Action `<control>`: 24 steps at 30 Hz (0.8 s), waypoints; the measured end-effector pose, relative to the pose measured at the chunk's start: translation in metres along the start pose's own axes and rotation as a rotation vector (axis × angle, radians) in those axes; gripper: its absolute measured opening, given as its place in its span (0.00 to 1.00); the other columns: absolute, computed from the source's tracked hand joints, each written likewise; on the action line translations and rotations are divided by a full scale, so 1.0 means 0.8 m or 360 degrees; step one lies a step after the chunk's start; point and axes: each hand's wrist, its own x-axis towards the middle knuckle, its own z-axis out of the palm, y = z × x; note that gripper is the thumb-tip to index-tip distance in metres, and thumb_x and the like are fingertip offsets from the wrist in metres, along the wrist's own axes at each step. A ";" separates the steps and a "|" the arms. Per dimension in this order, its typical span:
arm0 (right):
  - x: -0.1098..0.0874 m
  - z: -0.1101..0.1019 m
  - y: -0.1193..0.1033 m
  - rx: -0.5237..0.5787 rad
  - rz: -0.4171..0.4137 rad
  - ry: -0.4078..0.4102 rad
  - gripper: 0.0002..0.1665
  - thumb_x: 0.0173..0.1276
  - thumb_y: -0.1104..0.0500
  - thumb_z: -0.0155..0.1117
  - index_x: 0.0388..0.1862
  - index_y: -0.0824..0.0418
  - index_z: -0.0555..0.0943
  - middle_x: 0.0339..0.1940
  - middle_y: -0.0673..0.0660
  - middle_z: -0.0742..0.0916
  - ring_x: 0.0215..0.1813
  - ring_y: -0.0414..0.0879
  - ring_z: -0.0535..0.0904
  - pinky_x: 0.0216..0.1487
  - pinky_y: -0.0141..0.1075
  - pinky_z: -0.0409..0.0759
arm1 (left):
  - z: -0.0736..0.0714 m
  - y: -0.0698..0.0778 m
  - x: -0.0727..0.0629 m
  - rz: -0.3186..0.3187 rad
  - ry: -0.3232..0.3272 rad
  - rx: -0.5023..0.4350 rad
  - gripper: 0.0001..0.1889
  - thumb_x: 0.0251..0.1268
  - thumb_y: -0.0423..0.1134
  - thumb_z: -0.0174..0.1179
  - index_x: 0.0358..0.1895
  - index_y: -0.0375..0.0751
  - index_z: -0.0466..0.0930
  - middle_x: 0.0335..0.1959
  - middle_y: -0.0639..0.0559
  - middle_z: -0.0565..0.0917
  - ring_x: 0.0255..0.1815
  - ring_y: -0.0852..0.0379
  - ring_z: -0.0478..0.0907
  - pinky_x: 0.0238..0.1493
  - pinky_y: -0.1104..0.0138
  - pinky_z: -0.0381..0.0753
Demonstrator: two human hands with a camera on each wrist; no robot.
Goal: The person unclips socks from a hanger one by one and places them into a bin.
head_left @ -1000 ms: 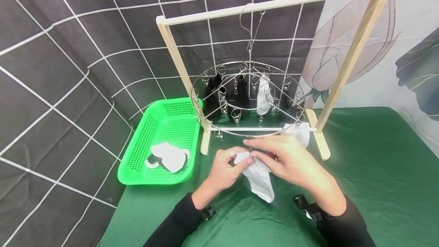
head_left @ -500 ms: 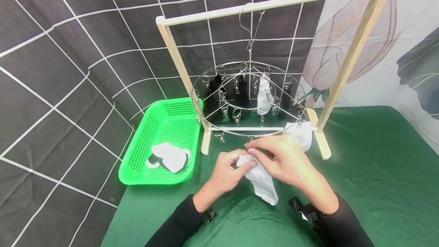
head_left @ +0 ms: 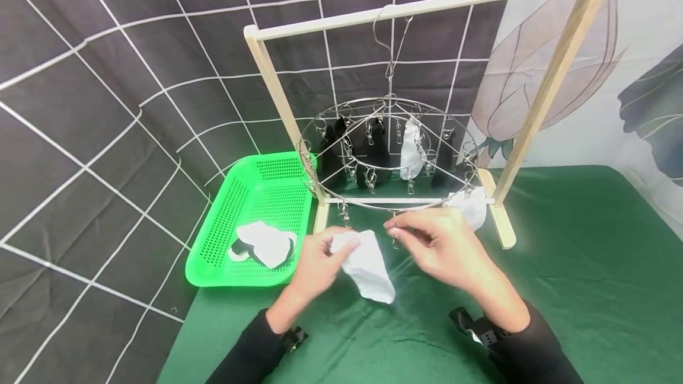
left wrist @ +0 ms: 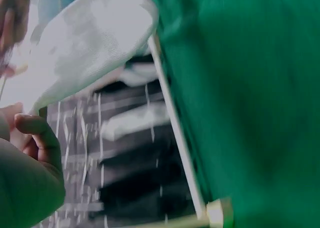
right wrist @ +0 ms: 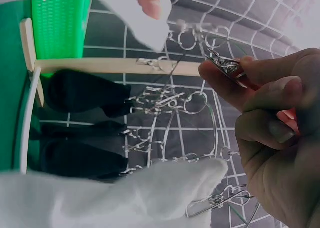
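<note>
My left hand (head_left: 315, 262) pinches a white sock (head_left: 368, 268) near its top edge, and the rest slants down over the green cloth. To the right, my right hand (head_left: 443, 242) pinches a small metal clip (right wrist: 225, 67) between thumb and forefinger. That clip hangs at the front rim of a round wire sock hanger (head_left: 356, 207). Sock and clip are apart. In the left wrist view the sock (left wrist: 95, 43) spreads wide above my left fingers. Black socks (head_left: 377, 141) and white socks (head_left: 411, 150) hang from other clips.
A green basket (head_left: 277, 194) at the left holds a few white and dark socks (head_left: 267, 245). The hanger hooks onto a wooden rack's top bar (head_left: 427, 6). Rack feet (head_left: 496, 212) stand on the green cloth (head_left: 581, 253). A gridded dark curtain (head_left: 203, 76) hangs behind.
My left hand has drawn the white sock leftward, away from the clip where both hands were together. My right hand stays nearly in place at the clip.
</note>
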 end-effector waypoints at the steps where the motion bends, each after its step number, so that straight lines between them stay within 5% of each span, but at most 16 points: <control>1: 0.000 0.000 0.000 -0.0003 0.0005 -0.0003 0.15 0.55 0.67 0.72 0.37 0.49 0.86 0.31 0.41 0.86 0.21 0.27 0.69 0.22 0.19 0.67 | -0.012 -0.005 0.001 -0.0094 0.0056 -0.0001 0.06 0.61 0.34 0.63 0.40 0.38 0.84 0.31 0.46 0.86 0.18 0.58 0.79 0.16 0.65 0.79; 7: 0.000 -0.002 -0.001 0.0005 0.0019 -0.0030 0.15 0.56 0.67 0.71 0.37 0.48 0.85 0.30 0.43 0.86 0.21 0.28 0.69 0.22 0.19 0.66 | -0.095 -0.030 0.008 -0.0624 0.0634 0.0253 0.12 0.59 0.50 0.65 0.41 0.49 0.85 0.26 0.50 0.85 0.13 0.56 0.76 0.11 0.62 0.75; 12: 0.002 -0.004 -0.003 0.0013 0.0021 -0.0047 0.13 0.57 0.66 0.69 0.38 0.49 0.85 0.30 0.45 0.86 0.22 0.29 0.70 0.23 0.19 0.67 | -0.154 -0.033 0.013 -0.0758 0.1014 0.0256 0.17 0.59 0.51 0.65 0.46 0.45 0.85 0.31 0.47 0.85 0.20 0.59 0.77 0.17 0.67 0.77; 17: 0.004 -0.005 -0.005 0.0014 -0.0001 -0.0040 0.13 0.57 0.67 0.69 0.38 0.50 0.85 0.31 0.44 0.86 0.22 0.29 0.69 0.23 0.19 0.67 | -0.188 -0.050 0.018 -0.0926 0.1083 0.0221 0.21 0.60 0.53 0.64 0.50 0.43 0.83 0.27 0.50 0.83 0.20 0.61 0.76 0.18 0.72 0.74; 24: 0.004 -0.003 -0.007 0.0014 -0.0014 -0.0072 0.13 0.57 0.67 0.69 0.37 0.51 0.85 0.31 0.42 0.86 0.22 0.28 0.69 0.23 0.19 0.68 | -0.206 -0.081 0.006 -0.1103 0.0914 0.0383 0.23 0.62 0.56 0.59 0.49 0.40 0.81 0.18 0.55 0.78 0.13 0.61 0.72 0.16 0.69 0.73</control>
